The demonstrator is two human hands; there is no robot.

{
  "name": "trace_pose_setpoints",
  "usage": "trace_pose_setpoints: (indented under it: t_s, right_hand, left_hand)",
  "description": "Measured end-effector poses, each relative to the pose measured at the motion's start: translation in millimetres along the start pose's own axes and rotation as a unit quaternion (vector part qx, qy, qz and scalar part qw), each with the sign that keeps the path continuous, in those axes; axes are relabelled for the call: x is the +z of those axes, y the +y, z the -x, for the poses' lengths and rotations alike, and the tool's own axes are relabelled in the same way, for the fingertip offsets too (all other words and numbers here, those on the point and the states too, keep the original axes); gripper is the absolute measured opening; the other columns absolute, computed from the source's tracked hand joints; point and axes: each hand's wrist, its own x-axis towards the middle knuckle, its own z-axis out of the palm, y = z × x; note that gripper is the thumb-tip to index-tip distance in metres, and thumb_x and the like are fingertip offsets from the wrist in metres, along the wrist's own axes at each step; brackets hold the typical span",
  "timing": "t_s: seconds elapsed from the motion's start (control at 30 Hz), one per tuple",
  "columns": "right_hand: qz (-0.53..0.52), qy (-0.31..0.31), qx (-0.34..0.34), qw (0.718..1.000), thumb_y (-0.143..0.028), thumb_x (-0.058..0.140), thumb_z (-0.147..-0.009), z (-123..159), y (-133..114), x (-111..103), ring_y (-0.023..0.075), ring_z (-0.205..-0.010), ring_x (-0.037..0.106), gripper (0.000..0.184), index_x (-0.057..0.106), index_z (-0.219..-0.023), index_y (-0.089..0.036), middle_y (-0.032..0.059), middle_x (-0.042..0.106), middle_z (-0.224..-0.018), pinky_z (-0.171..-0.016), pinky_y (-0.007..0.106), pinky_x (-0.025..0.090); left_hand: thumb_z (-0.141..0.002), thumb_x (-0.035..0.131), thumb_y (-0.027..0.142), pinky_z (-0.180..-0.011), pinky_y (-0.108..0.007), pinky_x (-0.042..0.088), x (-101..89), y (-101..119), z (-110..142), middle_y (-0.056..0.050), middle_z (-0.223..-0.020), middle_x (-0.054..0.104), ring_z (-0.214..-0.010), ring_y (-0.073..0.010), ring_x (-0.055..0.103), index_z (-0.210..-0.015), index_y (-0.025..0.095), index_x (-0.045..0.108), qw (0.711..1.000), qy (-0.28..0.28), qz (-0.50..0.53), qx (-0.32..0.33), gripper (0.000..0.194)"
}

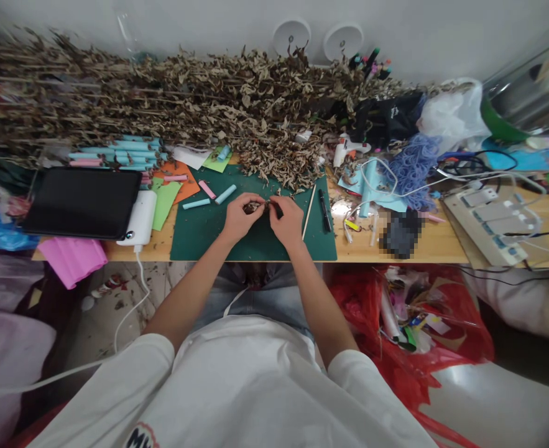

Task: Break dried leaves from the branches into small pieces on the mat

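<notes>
Over the green cutting mat (209, 239), my left hand (241, 218) is closed around a small clump of dried leaves (252, 207). Fingertips of my right hand (288, 219) meet it from the other side, pinching a brown bit of the same leaves. Just beyond both hands lies a loose heap of dried leaves (281, 163). Small blue paper rolls (226, 194) and a pink one (206, 190) rest on the mat to the left. To the right are a thin wooden stick (309, 211) and a black pen (324, 210).
Dried leafy stalks (185, 93) fill the back of the table. At left stand a black tablet (85, 202), a white power bank (141, 218) and stacked blue rolls (129, 152). A glue gun (349, 149), blue yarn (414, 165) and power strip (486, 221) occupy the right, above a red bag (470, 311).
</notes>
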Motion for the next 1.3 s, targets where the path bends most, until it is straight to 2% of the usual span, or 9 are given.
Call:
trace_pose_setpoints:
  t_s: [0.13,0.43,0.6,0.93,1.1,1.3]
  right_hand:
    - [-0.005,-0.020,-0.022,1.000,-0.026,0.047,-0.095,-1.3,-2.6,-0.7,0.0201,-0.095,0.065,0.022,0.066,-0.106,-0.020,0.0103,0.070,-0.101,-0.089,0.036,0.055]
    - [-0.028,-0.041,-0.014,0.999,-0.023,0.049,-0.095,0.1,-1.1,-1.1,0.0176,-0.084,0.065,0.018,0.067,-0.093,-0.019,0.0064,0.070,-0.090,-0.081,0.032,0.053]
    - [0.017,-0.051,-0.020,0.998,-0.020,0.046,-0.094,2.6,-2.4,-0.5,0.0186,-0.083,0.061,0.018,0.064,-0.093,-0.019,0.0073,0.067,-0.090,-0.077,0.031,0.050]
    - [0.158,-0.072,-0.051,0.984,-0.017,0.046,-0.092,4.2,-11.4,0.2,0.0230,-0.083,0.055,0.018,0.063,-0.087,-0.019,0.0093,0.061,-0.085,-0.074,0.035,0.045]
    - [0.162,-0.058,-0.050,0.984,-0.018,0.046,-0.092,5.7,-7.9,1.0,0.0244,-0.085,0.055,0.021,0.065,-0.084,-0.019,0.0107,0.062,-0.086,-0.076,0.038,0.045]
    - [0.102,0.006,-0.024,0.995,-0.025,0.044,-0.097,6.3,-1.2,1.3,0.0226,-0.089,0.062,0.027,0.070,-0.099,-0.020,0.0105,0.069,-0.092,-0.082,0.038,0.051]
  left_hand:
    - [-0.080,0.066,0.023,-0.089,-0.032,0.051,-0.6,-0.2,0.1,-0.006,-0.096,0.069,-0.094,-0.0176,0.065,-0.087,0.019,0.072,1.000,-0.002,0.002,0.018,0.010]
    - [-0.079,0.069,0.027,-0.077,-0.031,0.053,1.4,-3.7,1.4,-0.005,-0.089,0.074,-0.081,-0.0172,0.066,-0.088,0.018,0.074,0.999,0.000,0.022,-0.034,0.014]
    - [-0.078,0.066,0.022,-0.075,-0.029,0.052,4.6,-2.3,2.7,-0.004,-0.087,0.074,-0.077,-0.0160,0.066,-0.087,0.018,0.074,1.000,-0.001,-0.014,-0.020,0.013]
    - [-0.072,0.066,0.015,-0.074,-0.030,0.051,6.7,2.4,1.0,-0.002,-0.080,0.073,-0.073,-0.0166,0.065,-0.081,0.019,0.073,0.997,-0.002,-0.065,-0.033,0.012]
    - [-0.073,0.066,0.016,-0.075,-0.030,0.051,7.0,1.5,2.3,-0.003,-0.083,0.074,-0.075,-0.0169,0.065,-0.083,0.020,0.073,0.997,-0.005,-0.069,-0.020,0.013]
    - [-0.078,0.064,0.019,-0.072,-0.028,0.050,5.5,2.0,2.3,-0.002,-0.083,0.072,-0.074,-0.0152,0.063,-0.084,0.019,0.070,0.998,0.013,-0.043,-0.038,0.009]
